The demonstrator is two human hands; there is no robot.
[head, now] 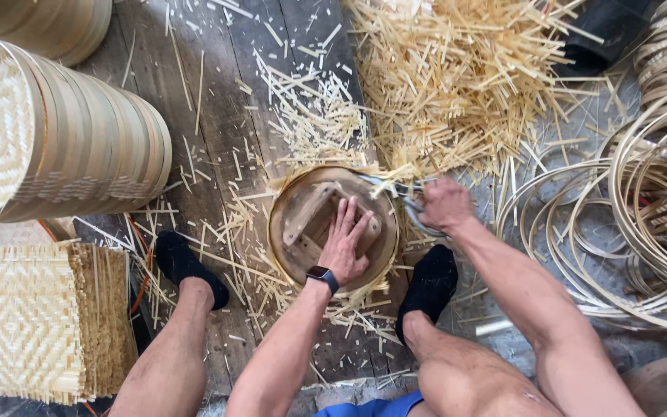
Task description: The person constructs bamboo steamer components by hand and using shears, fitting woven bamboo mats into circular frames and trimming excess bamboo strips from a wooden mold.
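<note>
Nearest of all were the person's bare knees and a scrap of blue shorts point(372, 407) at the near edge, legs spread so that two black-socked feet sat on the worn wooden floor point(218, 100) either side of the work. Biggest thing in the place was the stack of finished bamboo steamer baskets point(63, 131) lying on its side at the far left, woven end showing. Then the heap of pale bamboo offcuts point(457, 77) at the far side, and the loose bamboo hoops point(642, 216) coiled on the right. A pile of square woven mats point(32, 316) with ragged edges lay near left. Between the feet sat the round basket point(332, 225), bottom up on the floor, wooden cross-pieces showing inside its rim and woven ends sticking out all round. The left hand point(344, 243), a black watch point(323, 276) on its wrist, lay flat on those cross-pieces, fingers spread and pressing down, gripping nothing. The right hand point(446, 204) was closed round the handles of metal shears point(395, 193), whose blades reached the basket's far right rim among the protruding strips.
</note>
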